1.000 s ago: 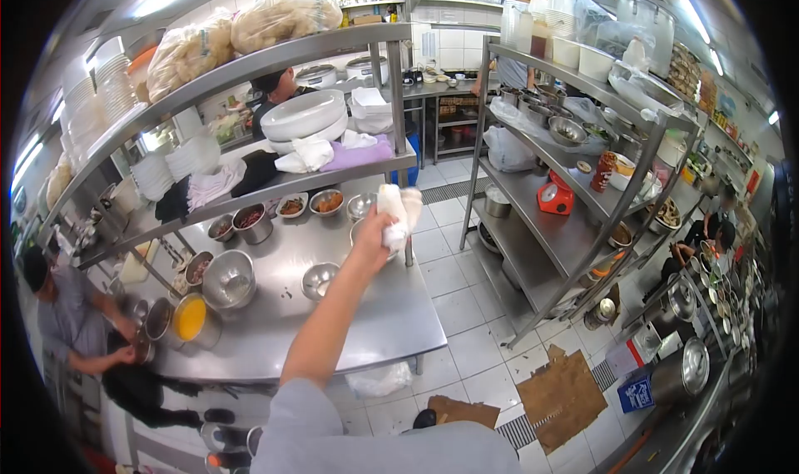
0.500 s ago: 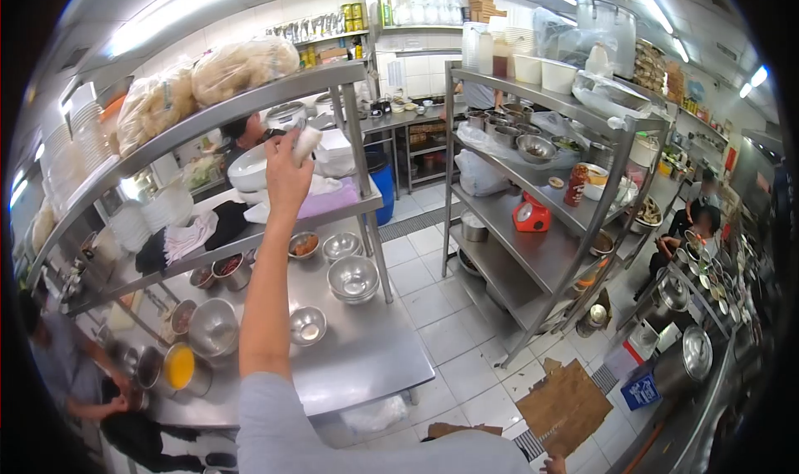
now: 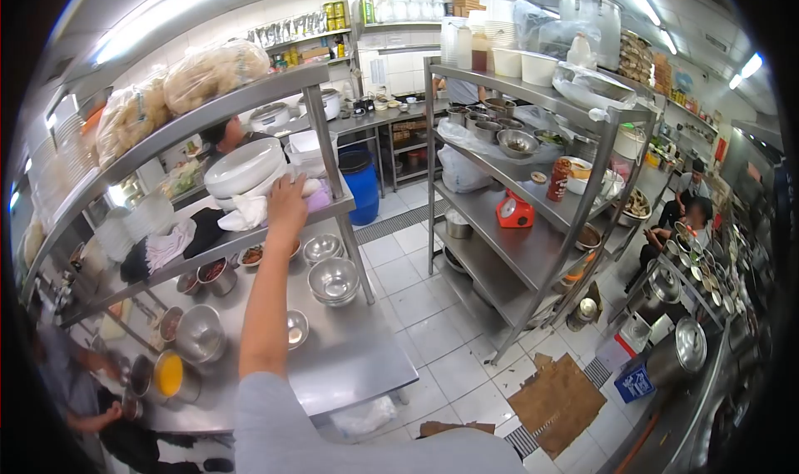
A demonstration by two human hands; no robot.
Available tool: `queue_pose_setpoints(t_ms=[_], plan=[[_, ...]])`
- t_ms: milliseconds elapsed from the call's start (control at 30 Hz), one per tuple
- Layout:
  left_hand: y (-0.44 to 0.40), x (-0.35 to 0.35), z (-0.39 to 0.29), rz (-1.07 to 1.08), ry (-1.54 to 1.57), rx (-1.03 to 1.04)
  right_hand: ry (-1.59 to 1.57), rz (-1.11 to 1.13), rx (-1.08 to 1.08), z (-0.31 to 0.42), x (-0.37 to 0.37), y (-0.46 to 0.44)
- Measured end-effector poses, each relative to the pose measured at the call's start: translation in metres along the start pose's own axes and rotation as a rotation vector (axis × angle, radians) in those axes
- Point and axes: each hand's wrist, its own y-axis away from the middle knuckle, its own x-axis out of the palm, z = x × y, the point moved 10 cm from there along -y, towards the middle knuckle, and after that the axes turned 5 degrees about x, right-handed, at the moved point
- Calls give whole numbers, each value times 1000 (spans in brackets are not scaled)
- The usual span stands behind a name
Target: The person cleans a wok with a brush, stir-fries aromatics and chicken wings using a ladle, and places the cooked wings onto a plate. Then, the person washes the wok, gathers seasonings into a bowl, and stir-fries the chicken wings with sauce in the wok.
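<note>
My left hand (image 3: 287, 203) reaches out to the middle shelf of the left rack, its back towards me. The fingers look spread and lie over a purple cloth (image 3: 320, 196) near the shelf's front edge. What is under the palm is hidden. Just left of the hand is a crumpled white cloth (image 3: 244, 213), in front of stacked white oval dishes (image 3: 245, 168). A white tub (image 3: 311, 148) stands behind the fingers. My right hand is out of view.
Below the shelf, a steel table (image 3: 333, 374) holds metal bowls (image 3: 334, 281) and a pot of yellow liquid (image 3: 170, 376). A second rack (image 3: 533, 249) carries a red scale (image 3: 515, 211). Cardboard (image 3: 559, 403) lies on the floor. Co-workers are at left and right.
My left hand has come down from above the shelf onto the cloth. The small white object it held no longer shows. My right hand has left the bottom edge of the view.
</note>
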Motion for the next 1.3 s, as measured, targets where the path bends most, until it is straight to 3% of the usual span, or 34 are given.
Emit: queue_pose_setpoints(t_ms=[33,100,233,300,400,467,633,667,800,900,967,1033,1267,1300], plan=[[4,-10,-5,2,-7,-10,6,1,0,1,-1,-2],[17,-58,-32,-272,-17,85,21,6,2,3,-2,-5],[52,-94,-23,-388,57,4,55,16,4,4,-1,-13],[69,-103,-2,-429,-90,-54,68,17,5,5,-1,-15],[88,-74,51,-245,-111,-150,85,20,2,5,-1,-19],[98,-73,67,-239,-87,-189,92,21,2,4,0,-22],[92,-63,86,-170,-22,-81,105,19,-17,-10,-7,-32],[90,-65,89,-238,7,-19,106,20,-19,-18,-10,-37],[79,-61,105,-228,21,-34,65,85,-36,-80,-20,-96],[77,-64,104,-147,-77,-125,520,-94,-444,-61,-21,-88],[78,-55,109,-83,-64,-165,369,-36,-241,-70,-20,-67],[82,-56,111,-166,28,-145,258,-16,-92,-73,-15,-47],[103,-62,87,-207,-76,-70,215,-18,1,-60,0,-7],[107,-74,81,-290,-61,-61,214,-17,6,-58,3,-3]])
